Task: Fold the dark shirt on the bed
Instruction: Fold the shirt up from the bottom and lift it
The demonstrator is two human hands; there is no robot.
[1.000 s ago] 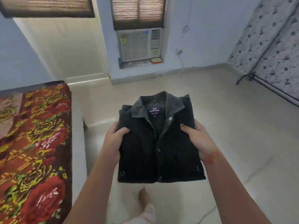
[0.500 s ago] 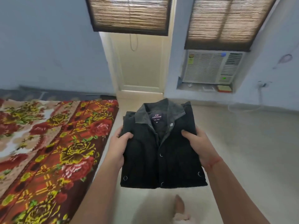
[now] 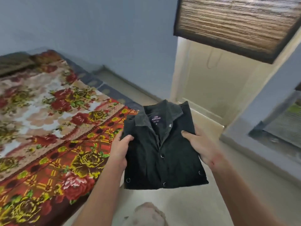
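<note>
The dark shirt (image 3: pixel 162 154) is folded into a neat rectangle, collar and label up, snap buttons showing down its front. It is held in the air just past the bed's corner, above the floor. My left hand (image 3: pixel 120 150) grips its left edge, thumb on top. My right hand (image 3: pixel 200 147) grips its right edge the same way. The bed (image 3: pixel 48 136), covered with a red and yellow floral blanket, fills the left side of the view.
A blue wall runs behind the bed. A cream door (image 3: pixel 216 88) stands ahead under a woven blind (image 3: pixel 236 25). The pale floor (image 3: pixel 195 206) lies below the shirt, and a knee (image 3: pixel 146 214) shows at the bottom edge.
The view has swung left, so the bed now takes up much more of the frame. The folded shirt, still held in both hands, has come closer to the bed's corner.
</note>
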